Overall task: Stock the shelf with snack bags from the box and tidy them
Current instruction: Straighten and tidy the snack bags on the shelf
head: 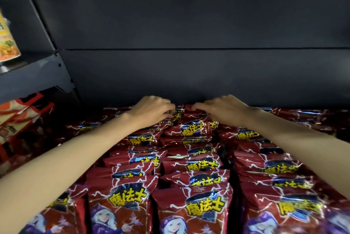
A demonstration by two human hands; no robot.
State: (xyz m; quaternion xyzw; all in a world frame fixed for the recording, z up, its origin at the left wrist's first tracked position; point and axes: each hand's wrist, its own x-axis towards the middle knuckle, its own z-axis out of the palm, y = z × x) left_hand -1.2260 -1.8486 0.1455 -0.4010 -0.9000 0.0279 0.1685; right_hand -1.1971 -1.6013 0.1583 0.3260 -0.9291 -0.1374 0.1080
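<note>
At shelf back | arms outstretched | my left hand [151,109] and right hand [225,109] curl fingers onto rearmost red snack bag [182,113] | gripping it

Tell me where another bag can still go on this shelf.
No bare shelf floor shows. The red snack bags stand packed in rows from the front edge to where the left hand and right hand grip the rearmost bags. The only open space is above the rows, before the dark back panel.
</note>
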